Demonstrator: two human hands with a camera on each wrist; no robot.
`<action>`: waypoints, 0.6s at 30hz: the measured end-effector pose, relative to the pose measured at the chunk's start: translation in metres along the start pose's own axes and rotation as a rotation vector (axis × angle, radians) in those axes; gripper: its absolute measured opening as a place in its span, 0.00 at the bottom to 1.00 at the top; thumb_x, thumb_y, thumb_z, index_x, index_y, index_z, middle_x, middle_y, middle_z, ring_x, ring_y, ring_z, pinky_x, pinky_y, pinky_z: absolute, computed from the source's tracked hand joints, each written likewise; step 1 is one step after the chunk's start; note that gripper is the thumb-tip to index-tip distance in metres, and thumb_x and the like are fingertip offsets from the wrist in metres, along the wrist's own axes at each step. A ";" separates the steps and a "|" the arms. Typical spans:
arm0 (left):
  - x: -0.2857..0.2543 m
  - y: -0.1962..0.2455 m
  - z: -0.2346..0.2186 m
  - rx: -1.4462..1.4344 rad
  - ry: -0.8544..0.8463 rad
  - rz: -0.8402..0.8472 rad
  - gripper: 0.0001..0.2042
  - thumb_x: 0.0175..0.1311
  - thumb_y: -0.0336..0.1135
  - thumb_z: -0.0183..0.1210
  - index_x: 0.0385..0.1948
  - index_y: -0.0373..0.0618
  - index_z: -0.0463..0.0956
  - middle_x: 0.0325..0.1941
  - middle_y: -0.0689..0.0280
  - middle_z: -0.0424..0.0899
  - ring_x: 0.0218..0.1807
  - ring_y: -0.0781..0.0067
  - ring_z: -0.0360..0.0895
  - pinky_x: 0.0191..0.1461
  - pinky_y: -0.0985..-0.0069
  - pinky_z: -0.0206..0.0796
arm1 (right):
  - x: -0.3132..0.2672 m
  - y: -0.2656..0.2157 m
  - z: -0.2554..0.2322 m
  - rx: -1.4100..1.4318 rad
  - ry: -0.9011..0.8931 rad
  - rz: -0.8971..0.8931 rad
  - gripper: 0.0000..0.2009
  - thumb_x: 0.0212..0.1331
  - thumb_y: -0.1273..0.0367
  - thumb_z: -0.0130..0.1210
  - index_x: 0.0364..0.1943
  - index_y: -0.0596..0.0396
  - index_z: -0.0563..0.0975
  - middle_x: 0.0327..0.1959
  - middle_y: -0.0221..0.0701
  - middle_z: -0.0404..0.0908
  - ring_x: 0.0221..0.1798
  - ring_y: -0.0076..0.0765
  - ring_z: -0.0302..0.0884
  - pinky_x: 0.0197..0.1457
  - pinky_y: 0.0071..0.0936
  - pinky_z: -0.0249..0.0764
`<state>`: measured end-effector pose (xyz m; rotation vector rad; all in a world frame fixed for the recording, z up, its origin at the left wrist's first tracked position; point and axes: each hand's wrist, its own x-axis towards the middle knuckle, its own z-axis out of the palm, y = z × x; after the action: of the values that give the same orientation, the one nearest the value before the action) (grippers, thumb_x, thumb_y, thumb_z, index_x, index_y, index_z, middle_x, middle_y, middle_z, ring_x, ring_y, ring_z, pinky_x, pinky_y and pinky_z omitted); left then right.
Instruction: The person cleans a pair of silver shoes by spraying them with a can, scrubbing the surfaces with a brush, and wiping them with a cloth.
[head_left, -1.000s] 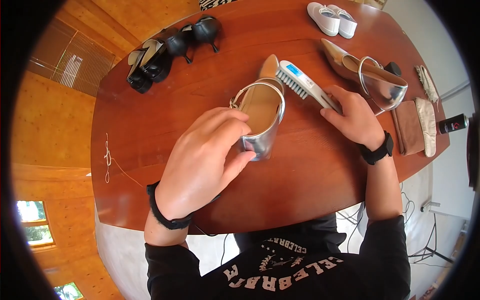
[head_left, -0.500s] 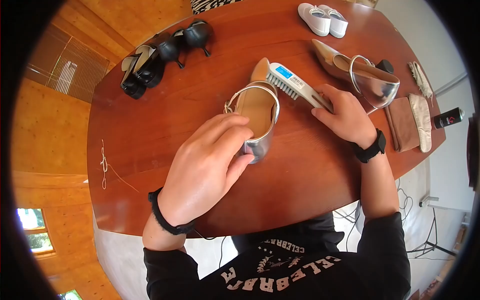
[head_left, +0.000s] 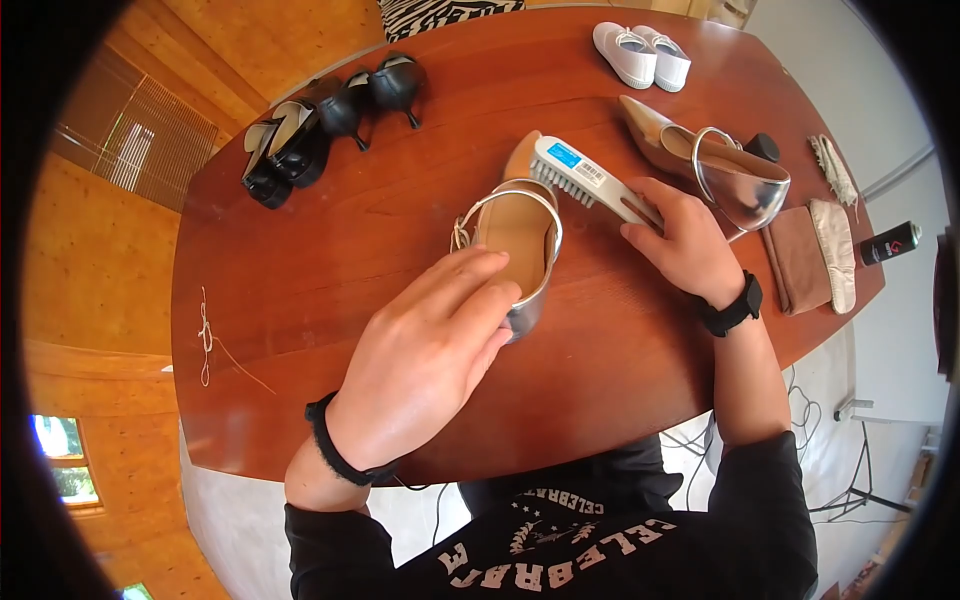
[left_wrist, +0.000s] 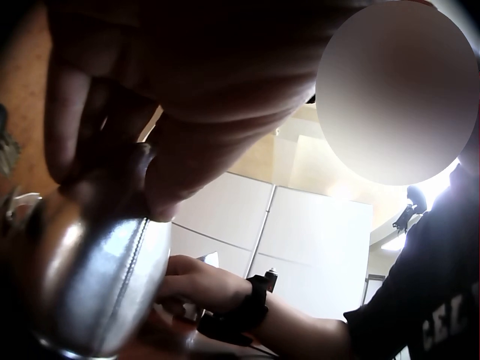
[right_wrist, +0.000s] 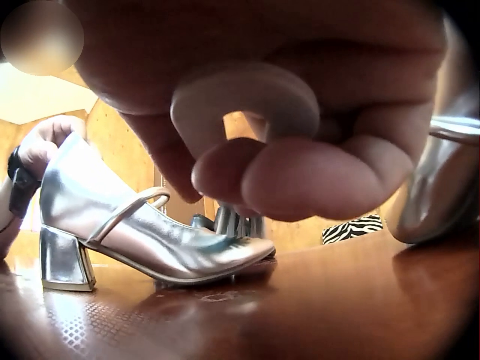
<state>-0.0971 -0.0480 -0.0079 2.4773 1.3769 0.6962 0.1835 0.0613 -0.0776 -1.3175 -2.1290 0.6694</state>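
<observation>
A silver Mary Jane shoe with a block heel stands on the table, its pointed toe away from me. My left hand pinches the back rim of the shoe, and the left wrist view shows the thumb against the silver heel counter. In my right hand is the handle of a white shoe brush with a blue label. Its bristles face down right at the toe, seen also in the right wrist view beside the shoe's vamp. The palm hides part of the handle.
The matching silver shoe lies on its side to the right. Beyond are white sneakers, black heels and black shoes. At right sit a brown cloth and a black can; string lies at left.
The view has shifted slightly. The brush has moved a little along the toe area, held in the right hand throughout. The left hand keeps its grip on the shoe's back rim.
</observation>
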 end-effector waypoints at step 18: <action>0.003 -0.009 0.000 -0.045 -0.029 0.031 0.15 0.57 0.22 0.66 0.47 0.39 0.78 0.63 0.52 0.81 0.62 0.44 0.80 0.59 0.59 0.76 | 0.002 0.011 0.005 -0.039 0.108 -0.043 0.22 0.60 0.69 0.62 0.59 0.58 0.77 0.46 0.46 0.82 0.48 0.57 0.81 0.53 0.45 0.76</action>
<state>-0.1019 -0.0411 -0.0108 2.4687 1.3008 0.6871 0.1864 0.0665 -0.0883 -1.2953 -2.0871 0.5299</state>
